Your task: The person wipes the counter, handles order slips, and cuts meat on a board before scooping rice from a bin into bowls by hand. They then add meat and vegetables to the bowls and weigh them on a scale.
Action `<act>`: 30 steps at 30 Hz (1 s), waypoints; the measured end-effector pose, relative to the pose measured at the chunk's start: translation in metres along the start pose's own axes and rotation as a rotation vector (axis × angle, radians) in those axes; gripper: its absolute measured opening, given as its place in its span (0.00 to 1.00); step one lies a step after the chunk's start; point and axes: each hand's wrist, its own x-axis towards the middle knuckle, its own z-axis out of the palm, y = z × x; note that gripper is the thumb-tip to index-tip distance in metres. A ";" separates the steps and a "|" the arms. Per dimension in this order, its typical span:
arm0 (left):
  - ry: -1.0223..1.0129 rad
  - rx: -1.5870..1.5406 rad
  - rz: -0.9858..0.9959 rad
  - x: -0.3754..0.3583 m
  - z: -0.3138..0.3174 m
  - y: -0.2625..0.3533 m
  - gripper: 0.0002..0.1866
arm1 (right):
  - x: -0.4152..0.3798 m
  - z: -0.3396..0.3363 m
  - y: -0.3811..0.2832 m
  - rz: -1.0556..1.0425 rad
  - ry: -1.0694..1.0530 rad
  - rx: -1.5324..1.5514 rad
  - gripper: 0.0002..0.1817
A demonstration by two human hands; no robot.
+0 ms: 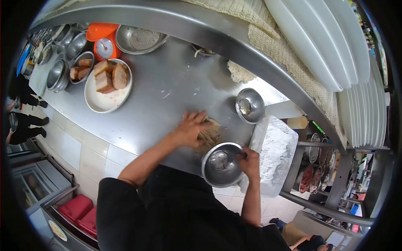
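Observation:
My left hand (pixel 189 129) is pressed on a crumpled brownish cloth (pixel 210 136) on the steel table (pixel 155 111), its fingers curved over the cloth's edge. By its rim, my right hand (pixel 250 162) grips a metal bowl (pixel 220 169) at the table's front edge. The bowl's inside faces up and shows a shiny patch at the bottom. A second metal bowl (pixel 255 103) stands farther back, with a little something pale inside. To the right of my right hand lies a clear tray (pixel 268 190) of white powder.
Cooked meat blocks (pixel 105 81) sit in a white dish (pixel 95 100) at left, near an orange scale (pixel 104 47) and several metal bowls. A steel shelf (pixel 201 21) with stacked white plates (pixel 307 42) overhangs the back and right. Other people (pixel 27 121) stand at far left.

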 end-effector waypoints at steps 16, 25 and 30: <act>0.783 0.257 -0.392 0.025 -0.046 -0.138 0.17 | -0.122 -0.012 -0.028 0.389 0.671 0.598 0.06; 0.619 0.446 -0.158 0.111 0.000 -0.136 0.26 | -0.245 0.061 -0.047 0.702 0.843 0.706 0.06; 0.502 0.288 0.224 0.116 0.078 -0.032 0.24 | -0.265 0.082 -0.049 0.748 0.806 0.739 0.07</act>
